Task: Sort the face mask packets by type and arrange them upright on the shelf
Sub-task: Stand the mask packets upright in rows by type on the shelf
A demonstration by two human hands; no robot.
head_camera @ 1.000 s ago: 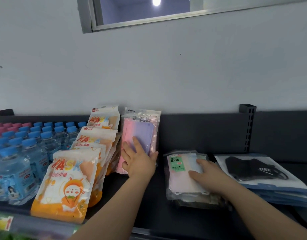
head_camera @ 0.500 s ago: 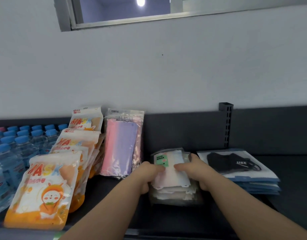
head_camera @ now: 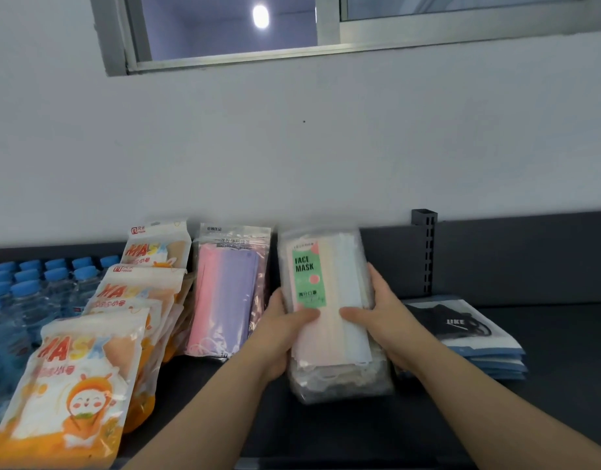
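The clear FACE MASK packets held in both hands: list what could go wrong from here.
1. The stack of clear FACE MASK packets is loose and glossy; gripped only at the sides by the left hand and right hand, inner packets might slip out.
2. Set upright, it may topple onto the leaning pink-and-purple mask packet or the flat black mask packets.

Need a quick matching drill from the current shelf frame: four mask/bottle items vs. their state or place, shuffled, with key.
Items:
1. green-label packets
2. black mask packets
3. orange packets
4. water bottles

States:
A. lying flat in a stack, far right
B. held upright between left hand and right hand
C. blue caps, far left
D. leaning in a front-to-back row

Pairs: 1-B, 2-A, 3-D, 4-C
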